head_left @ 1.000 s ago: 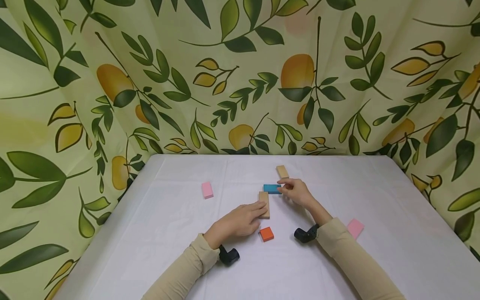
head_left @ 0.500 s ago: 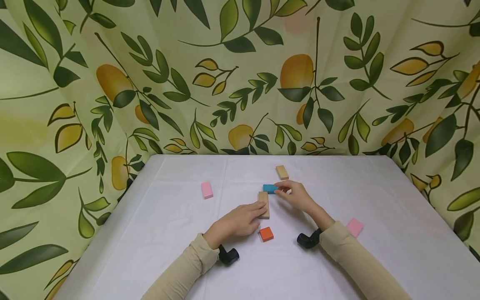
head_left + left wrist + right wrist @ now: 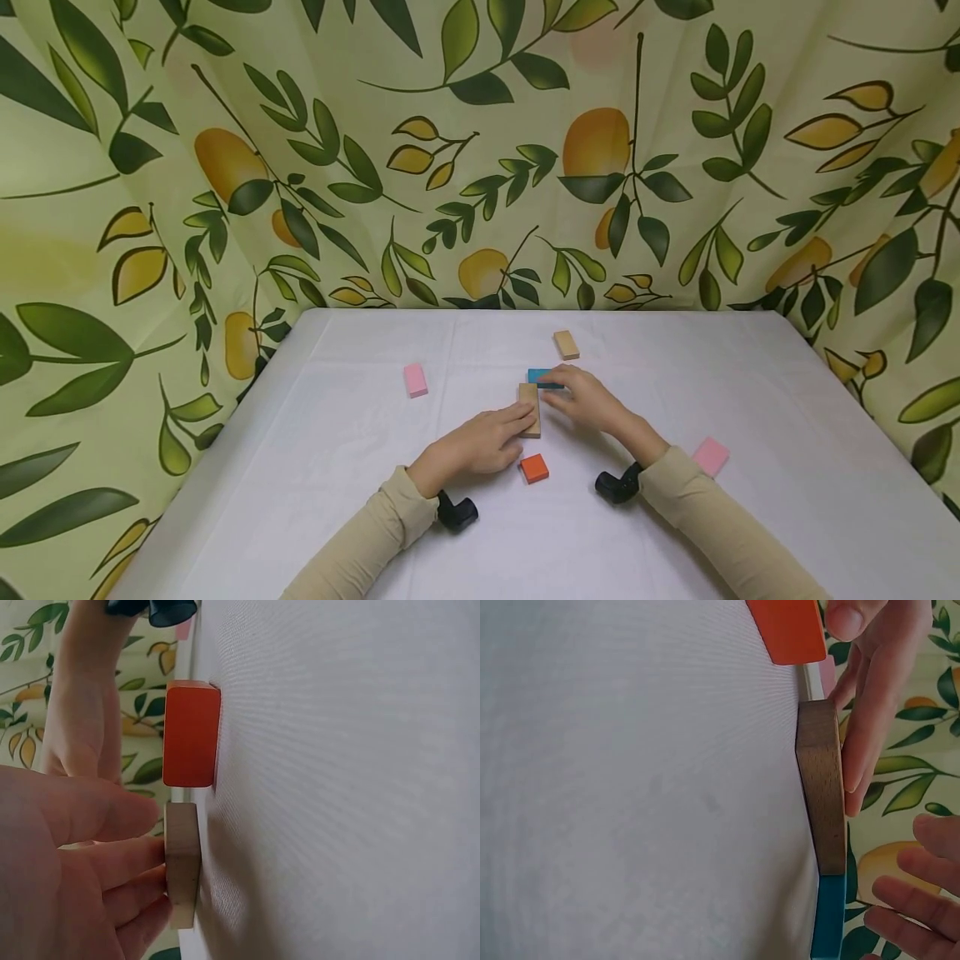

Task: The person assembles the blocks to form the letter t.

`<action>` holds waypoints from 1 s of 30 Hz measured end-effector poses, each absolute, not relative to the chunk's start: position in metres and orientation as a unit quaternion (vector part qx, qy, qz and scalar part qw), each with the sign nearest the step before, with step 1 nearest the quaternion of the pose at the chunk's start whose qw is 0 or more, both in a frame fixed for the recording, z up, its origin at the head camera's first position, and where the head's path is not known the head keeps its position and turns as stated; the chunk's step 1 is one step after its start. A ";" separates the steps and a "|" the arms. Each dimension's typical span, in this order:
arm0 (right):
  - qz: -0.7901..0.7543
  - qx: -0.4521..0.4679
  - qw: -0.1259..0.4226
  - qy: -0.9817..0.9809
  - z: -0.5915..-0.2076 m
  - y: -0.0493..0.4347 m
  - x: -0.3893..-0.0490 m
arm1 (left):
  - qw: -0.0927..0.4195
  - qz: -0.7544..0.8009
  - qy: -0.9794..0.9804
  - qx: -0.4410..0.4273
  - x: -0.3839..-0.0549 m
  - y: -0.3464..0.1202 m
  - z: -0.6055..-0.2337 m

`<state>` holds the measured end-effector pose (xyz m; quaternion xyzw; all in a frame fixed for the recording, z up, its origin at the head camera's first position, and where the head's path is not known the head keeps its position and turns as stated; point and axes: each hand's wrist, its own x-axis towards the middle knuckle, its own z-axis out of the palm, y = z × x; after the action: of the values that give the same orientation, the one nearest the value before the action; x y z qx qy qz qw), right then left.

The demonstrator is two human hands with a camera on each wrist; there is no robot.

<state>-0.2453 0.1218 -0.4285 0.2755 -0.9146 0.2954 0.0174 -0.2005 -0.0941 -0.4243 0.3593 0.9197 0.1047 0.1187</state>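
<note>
My left hand [image 3: 483, 437] lies with its fingertips on a long plain wooden block [image 3: 529, 411], flat on the table. In the left wrist view those fingers [image 3: 127, 862] rest against the wooden block's face. My right hand [image 3: 588, 400] hovers at a blue block [image 3: 536, 376], which lies crosswise at the wooden block's far end and is partly hidden by the fingers. The right wrist view shows the blue block [image 3: 829, 915] meeting the wooden block's end, with the right fingers [image 3: 911, 900] spread apart from it. An orange-red block [image 3: 534, 468] sits just nearer than the wooden block.
A smaller plain wooden block [image 3: 566, 344] lies farther back. One pink block [image 3: 416, 380] is at the left, another pink block [image 3: 710, 456] beside the right sleeve. White cloth covers the table [image 3: 322, 467]; a leaf-patterned curtain [image 3: 480, 167] stands behind it.
My right hand has moved slightly left over the blue block, now covering more of its right part. The fingers no longer pinch its end. The left hand has stayed on the wooden block.
</note>
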 end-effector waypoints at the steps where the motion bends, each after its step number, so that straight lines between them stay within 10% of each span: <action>1: 0.292 0.278 0.016 -0.915 -0.429 0.121 -0.245 | 0.119 0.105 0.920 0.359 -0.201 -0.094 -0.424; 30: 0.174 0.344 -0.063 -0.920 -0.425 0.116 -0.238 | 0.118 0.086 0.921 0.360 -0.201 -0.094 -0.426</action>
<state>-0.2383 0.1158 -0.4254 0.3443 -0.9203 0.1744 -0.0635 -0.2010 -0.0943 -0.4256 0.3599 0.9214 0.0860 0.1184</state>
